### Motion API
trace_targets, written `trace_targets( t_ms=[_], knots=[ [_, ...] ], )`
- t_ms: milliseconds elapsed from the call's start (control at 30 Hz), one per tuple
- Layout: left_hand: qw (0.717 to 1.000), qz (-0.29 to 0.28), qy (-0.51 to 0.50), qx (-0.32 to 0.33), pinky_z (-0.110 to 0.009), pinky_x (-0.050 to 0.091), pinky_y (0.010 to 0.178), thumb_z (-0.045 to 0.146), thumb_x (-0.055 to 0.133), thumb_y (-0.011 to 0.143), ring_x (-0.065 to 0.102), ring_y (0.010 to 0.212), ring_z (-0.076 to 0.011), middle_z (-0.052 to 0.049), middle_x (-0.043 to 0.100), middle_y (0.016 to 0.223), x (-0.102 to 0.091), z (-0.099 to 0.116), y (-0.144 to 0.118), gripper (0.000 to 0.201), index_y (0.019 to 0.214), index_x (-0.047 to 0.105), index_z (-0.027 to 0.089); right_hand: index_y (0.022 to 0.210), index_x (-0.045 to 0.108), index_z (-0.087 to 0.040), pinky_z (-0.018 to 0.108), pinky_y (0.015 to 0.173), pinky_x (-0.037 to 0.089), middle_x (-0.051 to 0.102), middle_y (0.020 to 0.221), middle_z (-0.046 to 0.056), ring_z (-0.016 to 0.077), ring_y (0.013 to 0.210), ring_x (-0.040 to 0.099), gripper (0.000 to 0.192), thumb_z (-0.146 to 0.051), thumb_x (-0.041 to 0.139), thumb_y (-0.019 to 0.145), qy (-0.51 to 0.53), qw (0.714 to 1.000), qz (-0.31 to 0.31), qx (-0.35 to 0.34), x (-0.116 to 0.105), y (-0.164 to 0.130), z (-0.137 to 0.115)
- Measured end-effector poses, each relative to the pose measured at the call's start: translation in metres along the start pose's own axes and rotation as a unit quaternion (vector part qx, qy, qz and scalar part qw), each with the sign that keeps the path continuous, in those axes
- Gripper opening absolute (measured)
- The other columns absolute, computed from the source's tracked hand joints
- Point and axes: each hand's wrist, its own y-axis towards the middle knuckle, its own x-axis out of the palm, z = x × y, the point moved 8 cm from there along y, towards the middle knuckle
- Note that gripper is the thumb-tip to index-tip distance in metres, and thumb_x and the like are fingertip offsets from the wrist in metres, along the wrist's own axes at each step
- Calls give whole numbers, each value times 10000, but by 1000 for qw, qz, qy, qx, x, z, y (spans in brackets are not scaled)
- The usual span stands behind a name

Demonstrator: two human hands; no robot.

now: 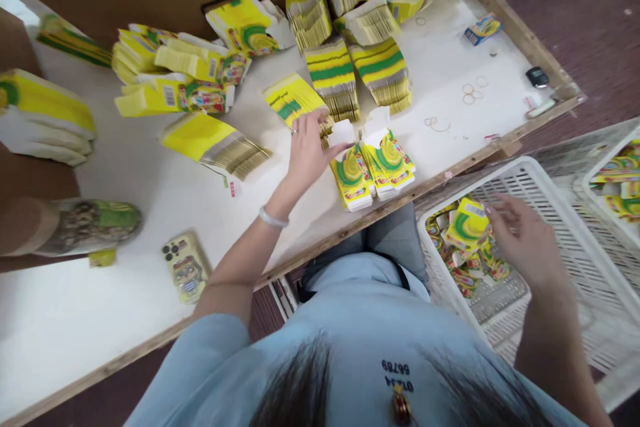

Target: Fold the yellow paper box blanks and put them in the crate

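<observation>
My left hand (306, 150) rests on the white table (150, 213), fingertips touching a small open yellow-green box (351, 177) at the front edge. Beside that box stand two or three more folded boxes (389, 160). My right hand (523, 237) reaches down into a white plastic crate (555, 213) at my right side and touches a yellow-green box (467, 223) lying on several small packets. Whether the fingers close on it is unclear. A flat stack of box blanks (293, 100) lies just behind my left hand.
Many stacks of flat yellow-green blanks (333, 77) and folded cartons (175, 77) cover the table's far side. A phone (186, 267) lies near left. Rubber bands (470, 92) sit at the right. A second crate (617, 180) stands farther right.
</observation>
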Motion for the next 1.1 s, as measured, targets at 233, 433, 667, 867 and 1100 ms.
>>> trace_targets(
  t_ms=[233, 433, 667, 867, 1100],
  knots=[
    [994, -95, -11, 61, -446, 495, 929, 459, 689, 935, 620, 943, -262, -83, 665, 883, 22, -23, 60, 296, 830, 675, 182, 1408, 577, -179, 586, 1106, 482, 683, 1324, 190, 361, 1267, 625, 571, -566, 505, 994, -31, 995, 58, -77, -3, 11, -48],
    [981, 72, -108, 142, -353, 553, 754, 554, 482, 1034, 687, 823, -199, -60, 685, 833, -46, 27, 31, 415, 881, 685, 226, 1497, 446, -229, 612, 1150, 438, 609, 1424, 174, 354, 1363, 558, 579, -497, 549, 994, 109, 955, 150, -231, 40, 32, -154],
    [969, 126, -194, 85, -171, 316, 421, 423, 479, 1074, 471, 413, -46, 80, 455, 540, -82, 88, -28, 341, 817, 544, 210, 1444, 542, -223, 446, 908, 517, 689, 1025, 111, 281, 958, 643, 457, -392, 540, 1019, 157, 925, 171, -299, 76, 34, -222],
    [953, 162, -246, 70, -179, 222, 393, 348, 529, 1062, 301, 398, -29, 94, 373, 525, -81, 97, -47, 340, 758, 490, 200, 1370, 574, -148, 388, 784, 493, 714, 882, 102, 261, 800, 653, 400, -334, 521, 1020, 100, 899, 200, -377, 59, 6, -224],
    [940, 180, -282, 70, -198, 226, 427, 308, 531, 1062, 307, 451, -36, 81, 381, 571, -77, 100, -55, 332, 755, 468, 198, 1335, 528, -155, 363, 704, 501, 735, 879, 96, 244, 728, 662, 352, -309, 538, 1018, 88, 904, 192, -371, 57, -3, -227]
  ],
)
